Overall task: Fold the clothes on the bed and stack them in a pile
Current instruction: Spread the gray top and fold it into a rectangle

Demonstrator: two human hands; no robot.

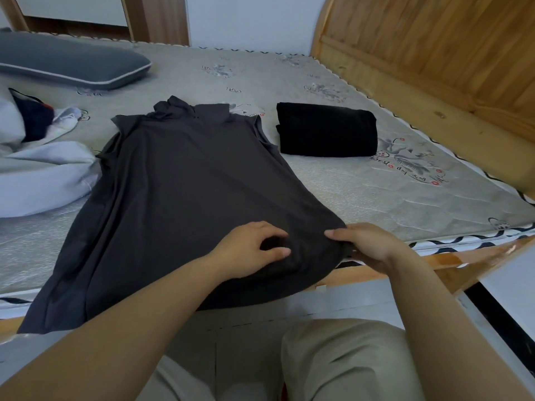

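A dark grey shirt (185, 180) lies spread on the bed (362, 192), its collar toward the far side and its hem hanging over the near edge. The left hand (252, 250) bunches the hem with curled fingers; the right hand (362, 244) pinches the hem's right corner at the mattress edge. A folded black garment (327, 128) sits just right of the shirt's shoulder, bare mattress around it. Pale bedding (40, 175) crowds the shirt's left side; a pillow (69, 62) lies beyond.

Bare forearms with no sleeves showing; light beige trousers (341, 363) with a creased front
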